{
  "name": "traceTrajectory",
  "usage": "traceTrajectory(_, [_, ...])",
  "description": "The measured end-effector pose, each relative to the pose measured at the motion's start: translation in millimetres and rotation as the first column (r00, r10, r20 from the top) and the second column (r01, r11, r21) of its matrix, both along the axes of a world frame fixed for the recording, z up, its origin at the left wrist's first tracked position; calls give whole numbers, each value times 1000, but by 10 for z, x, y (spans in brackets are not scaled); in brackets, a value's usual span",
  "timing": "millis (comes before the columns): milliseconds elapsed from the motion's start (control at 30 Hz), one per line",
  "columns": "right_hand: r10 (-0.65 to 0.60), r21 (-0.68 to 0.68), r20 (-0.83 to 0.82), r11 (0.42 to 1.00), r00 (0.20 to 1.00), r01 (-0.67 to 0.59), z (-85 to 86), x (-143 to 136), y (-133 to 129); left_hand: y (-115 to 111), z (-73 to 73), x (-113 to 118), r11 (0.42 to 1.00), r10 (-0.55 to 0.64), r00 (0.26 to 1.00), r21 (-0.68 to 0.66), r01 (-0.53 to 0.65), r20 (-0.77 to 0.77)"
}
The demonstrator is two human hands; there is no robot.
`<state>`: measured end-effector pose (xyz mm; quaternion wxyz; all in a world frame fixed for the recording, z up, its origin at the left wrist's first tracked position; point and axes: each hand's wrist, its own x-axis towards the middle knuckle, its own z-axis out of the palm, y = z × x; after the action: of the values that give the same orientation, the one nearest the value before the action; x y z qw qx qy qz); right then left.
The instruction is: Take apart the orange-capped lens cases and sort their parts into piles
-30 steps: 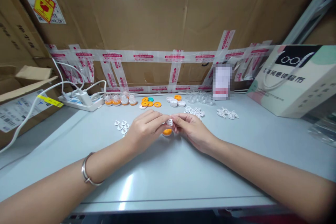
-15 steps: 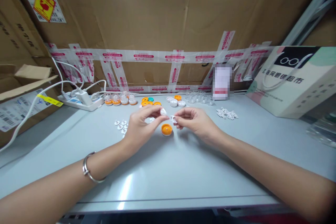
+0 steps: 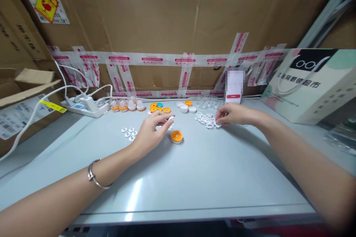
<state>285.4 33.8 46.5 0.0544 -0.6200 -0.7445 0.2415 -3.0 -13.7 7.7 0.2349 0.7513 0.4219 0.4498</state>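
Observation:
My left hand [image 3: 151,129] pinches a small white part [image 3: 171,118] above the table, just left of an orange round piece with a white base [image 3: 177,137]. Farther right, my right hand [image 3: 229,114] has its fingertips closed at the right edge of a pile of small white openwork parts [image 3: 206,120]; a white part shows at the fingertips. Several white disc-shaped pieces with stems [image 3: 131,129] lie left of my left hand. Behind it are orange and teal rings [image 3: 156,109].
Clear domes [image 3: 207,102], white and orange cups [image 3: 184,108] and clear-topped orange pieces [image 3: 128,104] line the back. A power strip [image 3: 90,107] and open carton [image 3: 22,107] are left; a phone [image 3: 234,85] and paper bag [image 3: 308,85] right.
My right hand has moved right, away from my left hand, to the pile of white openwork parts. That pile now shows farther left than before. My left hand has barely moved.

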Motion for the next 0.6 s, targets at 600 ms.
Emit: traceTrajectory(600, [164, 19, -735, 975, 658, -222, -123, -997, -584, -70, -9, 17, 966, -258, 966, -27, 257, -28])
